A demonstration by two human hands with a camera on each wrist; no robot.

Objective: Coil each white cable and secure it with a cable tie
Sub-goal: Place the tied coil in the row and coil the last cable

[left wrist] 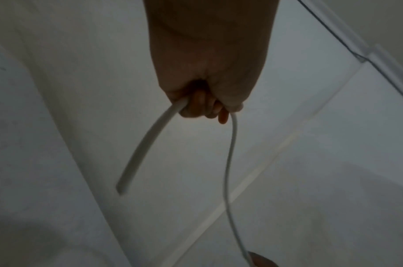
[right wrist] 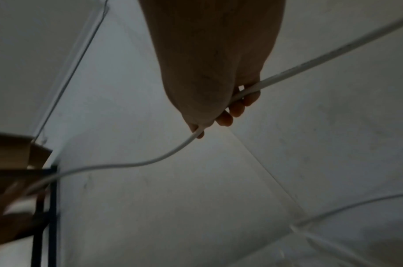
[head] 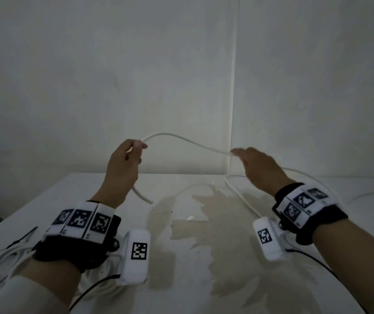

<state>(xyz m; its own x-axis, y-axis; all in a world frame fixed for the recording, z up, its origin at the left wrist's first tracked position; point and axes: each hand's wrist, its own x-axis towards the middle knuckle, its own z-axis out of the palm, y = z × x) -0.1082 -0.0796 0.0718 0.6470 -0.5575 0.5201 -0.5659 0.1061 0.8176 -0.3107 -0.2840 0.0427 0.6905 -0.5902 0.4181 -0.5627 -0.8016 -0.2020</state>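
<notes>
Head view down over both hands (head: 122, 164); wrist views close, upward, sharing the cable (head: 181, 138).

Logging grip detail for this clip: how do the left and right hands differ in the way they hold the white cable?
The left hand grips the white cable near its free end, which dangles below; the right hand holds it further along, cable running out both sides. The left hand is closed tighter; the right hand's fingers curl loosely. Both are raised above the table.

I see black wrist straps (head: 75, 252) with white checkered tags, white camera pods (head: 136, 257), thin black leads, pale sleeves (head: 16, 298).
</notes>
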